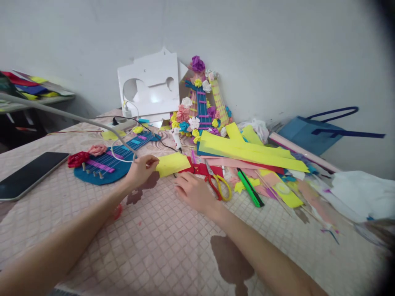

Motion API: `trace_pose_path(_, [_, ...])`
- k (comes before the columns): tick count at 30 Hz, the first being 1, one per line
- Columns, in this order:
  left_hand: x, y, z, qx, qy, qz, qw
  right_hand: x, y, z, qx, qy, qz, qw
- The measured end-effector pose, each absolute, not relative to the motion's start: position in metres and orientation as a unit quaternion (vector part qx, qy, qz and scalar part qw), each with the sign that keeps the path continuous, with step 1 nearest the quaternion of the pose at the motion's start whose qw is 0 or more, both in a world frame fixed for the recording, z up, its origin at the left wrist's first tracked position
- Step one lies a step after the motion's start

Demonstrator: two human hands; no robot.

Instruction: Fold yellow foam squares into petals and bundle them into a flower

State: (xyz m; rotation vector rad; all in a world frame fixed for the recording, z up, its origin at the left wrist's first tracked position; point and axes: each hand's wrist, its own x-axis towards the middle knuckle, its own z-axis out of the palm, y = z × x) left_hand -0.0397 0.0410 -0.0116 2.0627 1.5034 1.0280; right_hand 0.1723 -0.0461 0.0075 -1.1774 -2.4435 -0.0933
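Observation:
My left hand (pixel 142 170) pinches the left end of a yellow crepe paper piece (pixel 173 163) between thumb and fingers. The paper lies nearly flat, its right end over a strip of red paper (pixel 200 168). Just below that end, my right hand (pixel 195 190) rests palm down, fingers loosely bent and holding nothing I can see. Right of it lie scissors (pixel 219 187) with red and yellow handles. Beyond the paper is a white glue gun (pixel 176 139). A blue guitar-shaped piece (pixel 106 164) with strings and paper flowers lies left of my left hand.
A green cutter knife (pixel 249 187), yellow paper sheets (pixel 247 150) and scraps cover the right side. Flower-trimmed guitar shapes (pixel 202 102) and a white foam board (pixel 149 84) lean against the wall. A phone (pixel 29 174) lies left. A white cable (pixel 77 117) crosses above the blue guitar.

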Motion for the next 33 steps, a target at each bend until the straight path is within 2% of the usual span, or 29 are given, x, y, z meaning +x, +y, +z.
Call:
trace_pose_path(3, [-0.041, 0.039, -0.017, 0.737, 0.526, 0.375, 0.197, 0.142, -0.019, 0.006, -0.438, -0.885, -0.077, 0.137])
trace_pose_path(6, [-0.047, 0.039, -0.022, 0.746, 0.515, 0.373, 0.195, 0.129, -0.002, 0.001, -0.467, -0.872, -0.078, 0.125])
trace_pose_path(12, [-0.053, 0.037, -0.022, 0.761, 0.496, 0.373, 0.188, 0.158, -0.022, -0.004, -0.457, -0.872, -0.049, 0.169])
trace_pose_path(14, [-0.051, 0.033, -0.019, 0.772, 0.48, 0.372, 0.187, 0.177, -0.042, -0.005, -0.403, -0.879, 0.014, 0.255])
trace_pose_path(16, [-0.046, 0.026, -0.015, 0.785, 0.464, 0.366, 0.188, 0.196, -0.061, -0.009, -0.343, -0.89, 0.07, 0.293])
trace_pose_path(21, [-0.03, 0.008, -0.002, 0.807, 0.434, 0.338, 0.217, 0.221, -0.084, -0.026, -0.349, -0.881, 0.118, 0.296])
trace_pose_path(24, [-0.023, -0.002, 0.003, 0.82, 0.404, 0.32, 0.249, 0.222, -0.082, -0.03, -0.369, -0.881, 0.111, 0.276])
trace_pose_path(28, [-0.017, -0.013, 0.003, 0.876, 0.294, 0.23, 0.307, 0.219, -0.078, -0.028, -0.363, -0.886, 0.098, 0.27])
trace_pose_path(33, [-0.009, -0.019, -0.005, 0.908, 0.215, 0.195, 0.303, 0.218, -0.081, -0.026, -0.361, -0.894, 0.078, 0.255])
